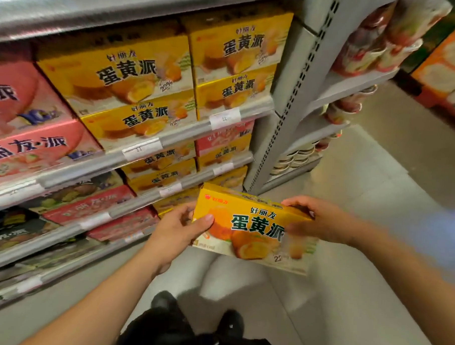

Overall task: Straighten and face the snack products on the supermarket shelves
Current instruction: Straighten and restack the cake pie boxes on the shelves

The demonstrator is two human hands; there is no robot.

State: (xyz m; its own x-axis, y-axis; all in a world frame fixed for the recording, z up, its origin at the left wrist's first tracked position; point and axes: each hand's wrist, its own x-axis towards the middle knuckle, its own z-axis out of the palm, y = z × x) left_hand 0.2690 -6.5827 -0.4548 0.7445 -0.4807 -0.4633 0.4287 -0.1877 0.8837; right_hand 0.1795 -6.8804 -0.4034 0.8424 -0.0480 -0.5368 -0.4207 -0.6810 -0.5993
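Head view, one moment in a supermarket aisle.

Held item: yellow snack box (255, 229), printed front facing up toward the camera, tilted slightly with its right end lower. It sits in the air in front of the lower shelves, clear of them, above the grey floor (346, 295).

Left hand (177, 230): grasps the box's left end, thumb lying across the front face, remaining fingers curled behind the box.

Right hand (320, 220): grasps the box's upper right corner, fingers bent over the top edge; this hand is motion-blurred.

Shelving: metal shelves (170, 136) with clear price strips and white price labels (225, 118) along the front rails.

Stock, upper shelf: yellow boxes (129, 76) of the same design, stacked two high in two columns, fronts facing out; the right column sits further back than the left. Pink boxes (27, 127) stand just beside them on the left, also stacked.

Stock, lower shelves: more yellow boxes, with pink and red ones beside them, and dark packs at far left; print is too blurred to read.

Beyond the grey perforated upright (300, 97): an end shelf with stacked cup containers (370, 48).

Bottom of view: the person's black shoes (230, 326) on the floor.
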